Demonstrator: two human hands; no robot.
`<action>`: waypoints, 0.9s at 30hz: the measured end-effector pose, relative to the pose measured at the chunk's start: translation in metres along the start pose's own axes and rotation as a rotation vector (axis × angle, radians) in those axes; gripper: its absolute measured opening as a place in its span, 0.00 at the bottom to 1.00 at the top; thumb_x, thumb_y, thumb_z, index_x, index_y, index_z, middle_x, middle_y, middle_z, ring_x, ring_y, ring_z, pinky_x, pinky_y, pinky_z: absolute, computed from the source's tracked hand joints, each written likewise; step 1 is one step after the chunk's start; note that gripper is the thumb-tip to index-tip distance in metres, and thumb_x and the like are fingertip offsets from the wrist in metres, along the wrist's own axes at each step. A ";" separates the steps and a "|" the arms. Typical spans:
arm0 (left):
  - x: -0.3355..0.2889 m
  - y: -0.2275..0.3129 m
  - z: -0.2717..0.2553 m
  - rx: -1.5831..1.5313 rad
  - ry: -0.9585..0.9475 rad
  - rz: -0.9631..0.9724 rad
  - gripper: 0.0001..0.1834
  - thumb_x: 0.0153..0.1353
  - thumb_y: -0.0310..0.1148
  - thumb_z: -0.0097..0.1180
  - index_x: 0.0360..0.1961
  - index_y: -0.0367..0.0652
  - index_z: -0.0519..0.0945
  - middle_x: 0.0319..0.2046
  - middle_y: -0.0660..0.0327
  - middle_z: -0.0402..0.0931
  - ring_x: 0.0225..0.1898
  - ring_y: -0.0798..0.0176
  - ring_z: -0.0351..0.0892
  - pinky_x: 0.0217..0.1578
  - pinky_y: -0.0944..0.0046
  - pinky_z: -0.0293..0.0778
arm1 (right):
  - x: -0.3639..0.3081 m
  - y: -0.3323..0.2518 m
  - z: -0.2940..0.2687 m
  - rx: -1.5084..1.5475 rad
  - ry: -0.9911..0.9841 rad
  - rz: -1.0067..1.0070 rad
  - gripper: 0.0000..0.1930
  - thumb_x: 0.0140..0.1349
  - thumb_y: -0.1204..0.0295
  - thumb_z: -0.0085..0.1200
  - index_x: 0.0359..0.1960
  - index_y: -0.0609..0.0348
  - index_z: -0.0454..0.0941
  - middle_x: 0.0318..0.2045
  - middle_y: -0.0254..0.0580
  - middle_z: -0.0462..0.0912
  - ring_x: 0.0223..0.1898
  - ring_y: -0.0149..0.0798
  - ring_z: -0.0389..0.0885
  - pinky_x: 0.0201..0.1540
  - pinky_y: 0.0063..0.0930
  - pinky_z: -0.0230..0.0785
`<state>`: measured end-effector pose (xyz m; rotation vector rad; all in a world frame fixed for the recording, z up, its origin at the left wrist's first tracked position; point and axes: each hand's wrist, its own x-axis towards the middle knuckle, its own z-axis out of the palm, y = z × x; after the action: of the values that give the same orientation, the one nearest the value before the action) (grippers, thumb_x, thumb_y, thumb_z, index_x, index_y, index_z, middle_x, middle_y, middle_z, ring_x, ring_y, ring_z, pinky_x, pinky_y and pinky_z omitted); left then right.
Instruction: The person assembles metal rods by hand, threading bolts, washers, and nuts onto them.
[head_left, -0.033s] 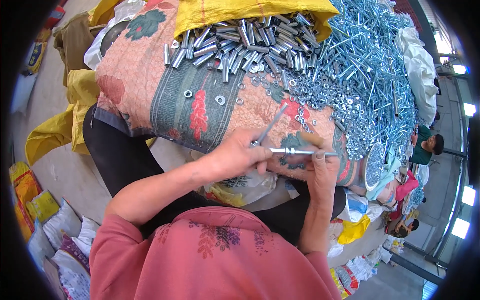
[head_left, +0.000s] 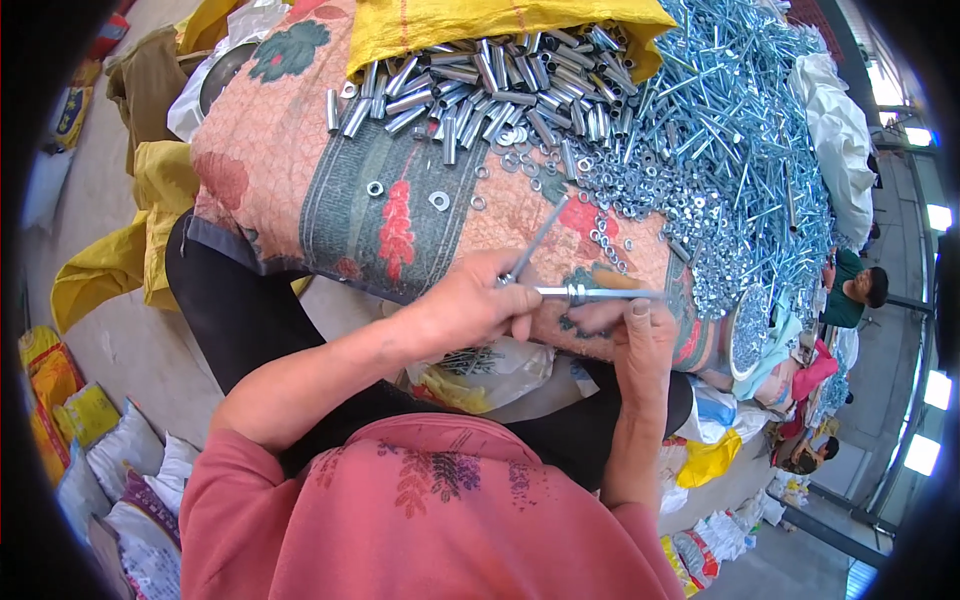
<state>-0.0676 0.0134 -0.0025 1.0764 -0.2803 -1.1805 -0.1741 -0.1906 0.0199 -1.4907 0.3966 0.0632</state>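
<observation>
My left hand (head_left: 490,300) is closed round a long silvery bolt (head_left: 608,294), which points right across my lap with a nut (head_left: 577,293) on its shaft. A second thin metal rod (head_left: 541,237) sticks up and away from the same fist. My right hand (head_left: 640,335) pinches at the far end of the bolt between thumb and fingers, some of them blurred. Past my hands, loose washers (head_left: 439,201) and metal sleeves (head_left: 490,75) lie on a patterned quilted cloth (head_left: 270,190).
A big heap of long bolts (head_left: 740,110) covers the right side, with a mass of nuts and washers (head_left: 690,200) at its near edge. A yellow woven sack (head_left: 500,22) spills the sleeves. Filled bags (head_left: 125,450) stand lower left; a person in green (head_left: 845,295) sits far right.
The bolt and its nut have tilted slightly upward. My right fingers have shifted a little along its end. The second rod in my left hand has swung slightly left.
</observation>
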 end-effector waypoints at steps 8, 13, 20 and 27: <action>0.003 -0.003 0.001 -0.129 0.017 -0.026 0.04 0.59 0.28 0.48 0.31 0.39 0.71 0.15 0.62 0.71 0.09 0.76 0.59 0.09 0.74 0.52 | 0.003 -0.010 0.005 -0.038 -0.040 -0.035 0.30 0.64 0.57 0.43 0.56 0.74 0.58 0.34 0.54 0.79 0.39 0.42 0.79 0.49 0.32 0.68; 0.002 -0.008 0.006 -0.082 -0.045 -0.059 0.04 0.62 0.30 0.48 0.34 0.40 0.70 0.17 0.61 0.72 0.09 0.77 0.58 0.09 0.75 0.51 | 0.002 -0.006 0.008 0.111 0.031 -0.138 0.28 0.65 0.58 0.42 0.55 0.73 0.60 0.34 0.51 0.80 0.37 0.41 0.80 0.43 0.31 0.73; 0.004 -0.016 0.012 0.042 0.025 0.056 0.07 0.61 0.31 0.49 0.31 0.39 0.68 0.18 0.60 0.73 0.14 0.73 0.66 0.13 0.71 0.58 | 0.001 0.001 0.031 0.091 0.040 -0.062 0.08 0.60 0.74 0.53 0.40 0.63 0.73 0.26 0.31 0.74 0.23 0.21 0.68 0.24 0.13 0.60; 0.004 -0.049 0.020 0.852 0.200 0.578 0.12 0.59 0.31 0.53 0.38 0.34 0.69 0.21 0.62 0.71 0.23 0.68 0.73 0.23 0.61 0.69 | -0.011 0.011 0.047 0.065 0.304 0.017 0.09 0.62 0.67 0.50 0.34 0.61 0.73 0.19 0.30 0.69 0.17 0.19 0.63 0.16 0.11 0.51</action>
<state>-0.1090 0.0001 -0.0323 1.6803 -0.9199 -0.4010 -0.1769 -0.1413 0.0141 -1.4358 0.6502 -0.1630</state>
